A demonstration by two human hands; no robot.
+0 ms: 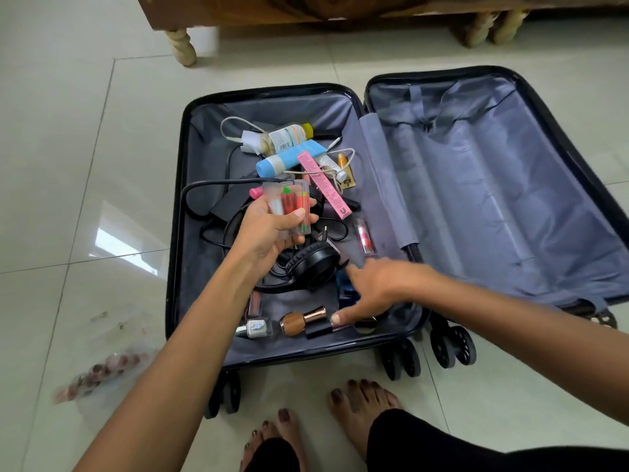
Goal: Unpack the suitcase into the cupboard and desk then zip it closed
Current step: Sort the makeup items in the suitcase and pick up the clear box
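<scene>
Both bare forearms reach forward over the open suitcase (183, 233). The left hand (269, 229) is raised above its left half, palm up, fingers curled around several small tubes (292, 206). The right hand (377, 287) is low near its front edge, fingers spread, thumb pointing down.

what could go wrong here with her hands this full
The left hand already grips several lip gloss tubes; adding more could loosen that grip and spill them. The right hand reaches toward small nail polish bottles near the suitcase edge, which might roll. Cables tangled around the headphones may snag.
</scene>
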